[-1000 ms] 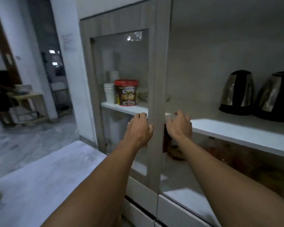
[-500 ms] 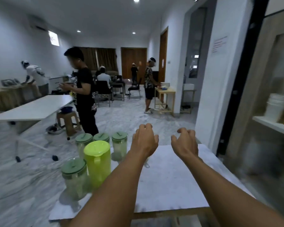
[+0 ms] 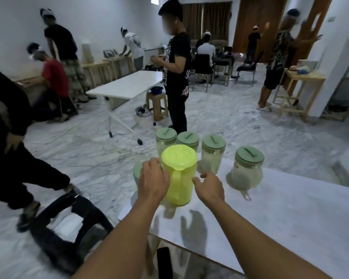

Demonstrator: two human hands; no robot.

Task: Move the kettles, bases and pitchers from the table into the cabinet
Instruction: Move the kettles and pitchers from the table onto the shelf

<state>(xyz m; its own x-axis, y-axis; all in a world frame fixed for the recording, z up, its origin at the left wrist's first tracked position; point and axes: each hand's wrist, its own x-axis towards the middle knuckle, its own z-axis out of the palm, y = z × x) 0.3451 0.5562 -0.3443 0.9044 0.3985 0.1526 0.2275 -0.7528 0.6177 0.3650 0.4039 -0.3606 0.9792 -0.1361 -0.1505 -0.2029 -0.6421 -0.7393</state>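
Records lime pitcher [image 3: 178, 174] upright near left end of worktop [image 3: 290, 218], handle toward camera. Counts five clear green-lidded pitchers [image 3: 213, 156] close around it, one partly hidden behind left hand [image 3: 153, 181]. Places left hand at lime pitcher's left side, fingers out of sight; cannot tell whether gripping. Finds right hand [image 3: 209, 187] just right of it, fingers loosely curled, holding nothing.

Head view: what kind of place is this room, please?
Probably a shared workroom or hall, not a home: several people work at separate wooden tables, a long white table stands on the open marble floor, and office chairs stand at the back.
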